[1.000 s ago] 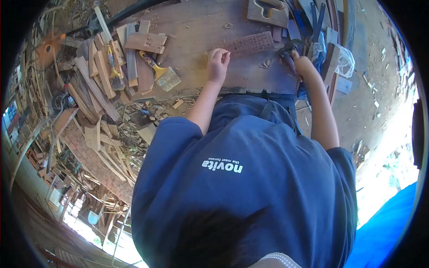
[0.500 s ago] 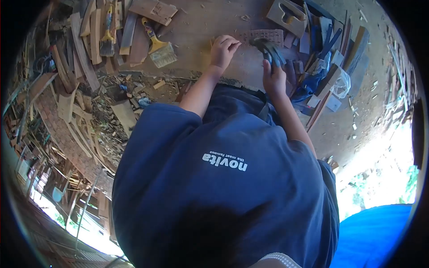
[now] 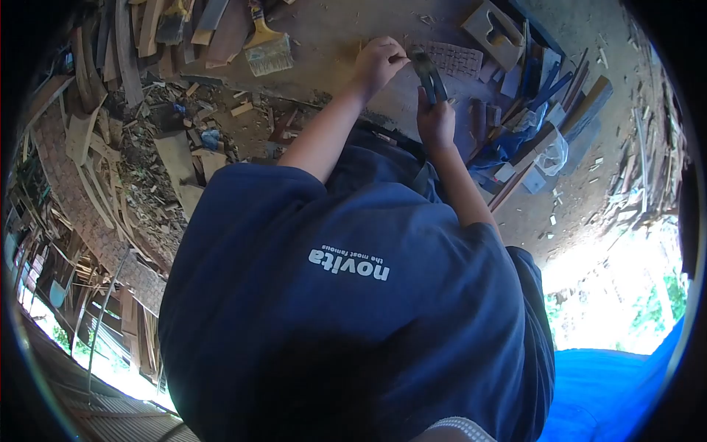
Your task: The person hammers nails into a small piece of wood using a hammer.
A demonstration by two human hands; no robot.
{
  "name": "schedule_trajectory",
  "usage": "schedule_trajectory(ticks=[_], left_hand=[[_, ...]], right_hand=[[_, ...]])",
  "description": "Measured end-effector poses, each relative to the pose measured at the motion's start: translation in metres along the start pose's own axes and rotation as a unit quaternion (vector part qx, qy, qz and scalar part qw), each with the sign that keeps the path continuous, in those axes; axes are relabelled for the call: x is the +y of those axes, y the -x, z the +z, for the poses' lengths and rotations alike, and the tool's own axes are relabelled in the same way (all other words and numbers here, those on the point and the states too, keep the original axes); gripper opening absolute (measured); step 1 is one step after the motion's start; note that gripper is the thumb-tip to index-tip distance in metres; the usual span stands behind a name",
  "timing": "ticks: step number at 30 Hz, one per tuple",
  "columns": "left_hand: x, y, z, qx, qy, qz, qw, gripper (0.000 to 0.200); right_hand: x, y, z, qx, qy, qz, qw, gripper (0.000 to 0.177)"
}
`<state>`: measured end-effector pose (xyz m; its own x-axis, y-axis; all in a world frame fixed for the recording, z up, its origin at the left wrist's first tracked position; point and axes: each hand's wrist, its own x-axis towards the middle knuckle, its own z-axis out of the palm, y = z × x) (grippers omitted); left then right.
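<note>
My right hand (image 3: pixel 436 121) is closed round the dark handles of what look like pliers (image 3: pixel 426 72), whose head points away from me. Left of the tool, my left hand (image 3: pixel 379 62) is in a pinch with its fingertips close to the tool's head. Whatever lies between those fingertips is too small to make out. Just beyond the tool, a brown block with a carved grid pattern (image 3: pixel 455 59) rests on the wooden work surface (image 3: pixel 331 77).
A wide paintbrush (image 3: pixel 269 55) lies at the left, near stacked wood strips (image 3: pixel 151 29). On the right are a wooden piece with a cut-out (image 3: pixel 493 35), blue-handled tools (image 3: pixel 549 90) and a clear plastic bag (image 3: pixel 552 156). Wood scraps (image 3: pixel 177 158) litter the ground.
My right hand has tilted the pliers and brought them left, closer to my left hand. My left hand stays pinched. The whole view has shifted a little.
</note>
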<state>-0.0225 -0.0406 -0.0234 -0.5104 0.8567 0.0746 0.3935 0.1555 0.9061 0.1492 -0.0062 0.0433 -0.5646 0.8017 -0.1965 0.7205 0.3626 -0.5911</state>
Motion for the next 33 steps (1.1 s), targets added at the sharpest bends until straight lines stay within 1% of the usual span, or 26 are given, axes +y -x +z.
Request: schedule_trajectory(ticks=[1, 2, 4, 5, 7, 8, 9, 10, 11, 12, 13, 14, 16, 17, 19, 20, 22, 23, 25, 26, 28, 29, 30, 31, 32, 33], left_hand=[[-0.002, 0.0, 0.001, 0.004, 0.002, -0.003, 1.0, 0.011], [-0.005, -0.001, 0.002, 0.002, -0.011, 0.008, 1.0, 0.011], [-0.002, 0.001, 0.0, 0.004, -0.023, 0.016, 1.0, 0.011], [0.0, 0.002, 0.0, -0.002, -0.008, -0.002, 1.0, 0.011], [0.003, -0.001, -0.002, -0.002, 0.007, -0.022, 1.0, 0.012], [0.005, -0.002, -0.001, 0.01, 0.03, -0.034, 0.999, 0.013], [0.004, -0.001, 0.0, 0.023, 0.053, -0.046, 0.997, 0.014], [0.002, -0.001, 0.001, 0.027, 0.054, -0.049, 0.997, 0.014], [-0.002, -0.002, 0.001, 0.027, 0.027, -0.028, 0.999, 0.016], [-0.004, -0.002, 0.001, 0.027, 0.0, -0.007, 1.0, 0.017], [-0.005, -0.002, 0.001, 0.03, 0.001, -0.009, 1.0, 0.017], [-0.004, -0.002, 0.002, 0.023, -0.003, -0.025, 0.999, 0.019], [-0.001, -0.004, 0.0, 0.023, -0.006, -0.044, 0.999, 0.021], [0.002, -0.004, -0.003, 0.014, 0.0, -0.054, 0.998, 0.021], [0.004, -0.003, -0.004, 0.008, 0.007, -0.067, 0.998, 0.022], [0.003, -0.003, -0.003, 0.013, 0.008, -0.063, 0.998, 0.024], [0.003, -0.003, -0.002, 0.02, 0.01, -0.059, 0.998, 0.025], [0.004, -0.004, -0.003, 0.012, 0.012, -0.079, 0.997, 0.026], [0.005, -0.004, -0.003, 0.005, 0.015, -0.1, 0.995, 0.028], [0.005, -0.005, -0.003, 0.011, 0.008, -0.085, 0.996, 0.028], [0.003, -0.001, -0.002, 0.014, 0.003, -0.074, 0.997, 0.028], [0.001, -0.002, -0.001, 0.024, 0.001, -0.056, 0.998, 0.028], [0.0, -0.003, 0.0, 0.033, 0.0, -0.037, 0.999, 0.028], [-0.003, -0.003, 0.002, 0.032, 0.001, -0.036, 0.999, 0.028], [-0.007, -0.003, 0.004, 0.028, 0.003, -0.048, 0.998, 0.029], [-0.007, -0.002, 0.004, 0.024, 0.006, -0.06, 0.998, 0.029]], right_hand=[[0.001, 0.001, 0.0, 0.011, -0.004, -0.024, 1.0, 0.036], [0.001, 0.002, 0.002, 0.008, -0.001, -0.026, 1.0, 0.036], [-0.003, 0.003, 0.005, -0.016, 0.041, 0.024, 0.999, 0.032], [-0.003, 0.005, 0.004, -0.019, 0.044, 0.021, 0.999, 0.032], [-0.008, 0.006, -0.001, -0.011, -0.003, 0.042, 0.999, 0.029], [-0.01, 0.007, -0.003, -0.015, 0.0, 0.04, 0.999, 0.029], [-0.012, 0.007, -0.005, 0.011, -0.025, 0.013, 1.0, 0.029], [-0.014, 0.007, -0.007, 0.038, -0.051, -0.013, 0.998, 0.029], [-0.017, 0.005, -0.006, 0.035, -0.049, -0.015, 0.998, 0.029], [-0.02, 0.001, -0.005, 0.008, 0.003, 0.024, 1.0, 0.028], [-0.021, 0.0, -0.004, -0.019, 0.055, 0.063, 0.996, 0.027], [-0.02, 0.001, -0.005, -0.022, 0.058, 0.061, 0.996, 0.027], [-0.019, 0.002, -0.005, 0.037, 0.043, 0.015, 0.998, 0.026], [-0.018, 0.003, -0.006, 0.033, 0.046, 0.012, 0.998, 0.026], [-0.019, 0.004, -0.01, 0.074, -0.042, -0.029, 0.996, 0.025], [-0.016, 0.002, -0.01, 0.07, -0.041, -0.032, 0.996, 0.025], [-0.009, -0.002, -0.007, 0.061, -0.023, -0.091, 0.994, 0.027], [-0.006, -0.002, -0.006, 0.059, -0.022, -0.092, 0.994, 0.027], [-0.004, -0.003, -0.004, 0.016, 0.018, -0.019, 1.0, 0.029], [-0.004, -0.004, -0.004, 0.014, 0.018, -0.021, 1.0, 0.029], [-0.007, -0.001, -0.005, 0.093, -0.025, -0.061, 0.993, 0.03], [-0.008, -0.002, -0.005, 0.092, -0.025, -0.061, 0.994, 0.03], [-0.008, -0.004, -0.005, 0.093, -0.039, -0.087, 0.991, 0.028], [-0.008, -0.005, -0.005, 0.095, -0.052, -0.113, 0.988, 0.027], [-0.009, -0.006, -0.006, 0.097, -0.05, -0.112, 0.988, 0.027], [-0.012, -0.006, -0.005, 0.028, -0.001, -0.037, 0.999, 0.027]])
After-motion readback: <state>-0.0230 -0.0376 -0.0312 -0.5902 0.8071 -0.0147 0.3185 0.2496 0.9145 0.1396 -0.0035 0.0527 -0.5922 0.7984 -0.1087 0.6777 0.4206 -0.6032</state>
